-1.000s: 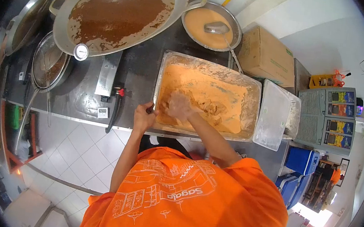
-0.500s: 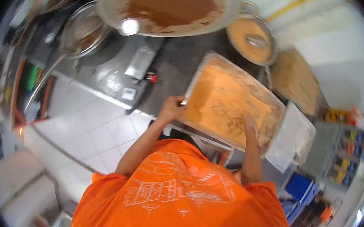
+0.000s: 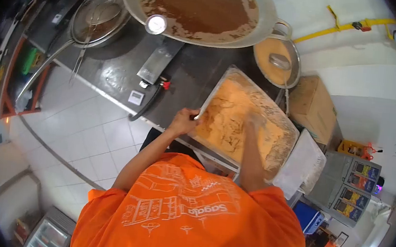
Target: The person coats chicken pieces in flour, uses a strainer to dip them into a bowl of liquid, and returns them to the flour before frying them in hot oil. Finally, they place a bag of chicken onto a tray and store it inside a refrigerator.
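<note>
Although motion blur limits inspection of one hand, the positions are recorded as follows. The left hand (image 3: 185, 122) has its grip closed on the tray's (image 3: 282, 119) near-left rim; a dark part shows at its fingers, not identifiable. The tray lies flat on the surface (image 3: 187, 84), its body at 3 o'clock from that grip, its long axis running from 10 to 4 o'clock. The right hand (image 3: 255, 121), also at 3 o'clock from the left, is nearer the middle of the orange mixture (image 3: 225, 114). Its grip cannot be told open or closed, nor its depth in the mixture. About the tray: a bowl (image 3: 296, 61) with a ladle (image 3: 279, 61) near 12 o'clock, a cardboard box (image 3: 318, 106) at 2 and a large pan (image 3: 265, 15) at 11.

Compared with the earliest frame, the right hand has moved from the tray's left end to its middle, and ridges now mark the mixture's left and middle. The left hand remains at the rim. Tray and surface edge both appear turned clockwise, consistent with a tilted view.
</note>
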Demonstrator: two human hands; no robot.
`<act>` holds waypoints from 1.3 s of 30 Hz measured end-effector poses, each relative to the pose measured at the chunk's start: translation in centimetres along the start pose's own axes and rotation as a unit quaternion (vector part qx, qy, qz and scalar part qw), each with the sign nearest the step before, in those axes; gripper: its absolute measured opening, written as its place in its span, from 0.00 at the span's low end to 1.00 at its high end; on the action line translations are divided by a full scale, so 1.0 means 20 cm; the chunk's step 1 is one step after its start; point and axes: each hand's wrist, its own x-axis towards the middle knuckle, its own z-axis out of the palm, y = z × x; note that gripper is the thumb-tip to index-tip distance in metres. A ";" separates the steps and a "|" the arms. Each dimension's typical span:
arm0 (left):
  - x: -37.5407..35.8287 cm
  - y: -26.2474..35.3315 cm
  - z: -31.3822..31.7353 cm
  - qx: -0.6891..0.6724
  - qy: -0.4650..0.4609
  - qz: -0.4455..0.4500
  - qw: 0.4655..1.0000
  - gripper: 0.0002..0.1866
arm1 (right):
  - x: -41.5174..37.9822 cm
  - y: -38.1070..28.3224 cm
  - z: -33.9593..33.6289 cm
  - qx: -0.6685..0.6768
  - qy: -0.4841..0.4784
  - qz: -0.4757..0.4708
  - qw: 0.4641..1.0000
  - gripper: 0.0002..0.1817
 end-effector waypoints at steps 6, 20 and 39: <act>0.06 -0.15 0.06 -0.045 0.037 0.025 0.998 0.25 | -0.39 -0.69 -0.56 0.304 -0.210 -0.214 0.904 0.23; 0.05 -0.11 0.05 -0.092 0.064 -0.010 0.994 0.25 | -0.76 -0.59 -1.06 -0.101 -0.125 -0.485 0.860 0.30; 0.03 -0.10 0.05 -0.091 0.068 -0.003 0.994 0.24 | -0.63 -0.56 -1.34 0.115 -0.275 -0.015 0.954 0.28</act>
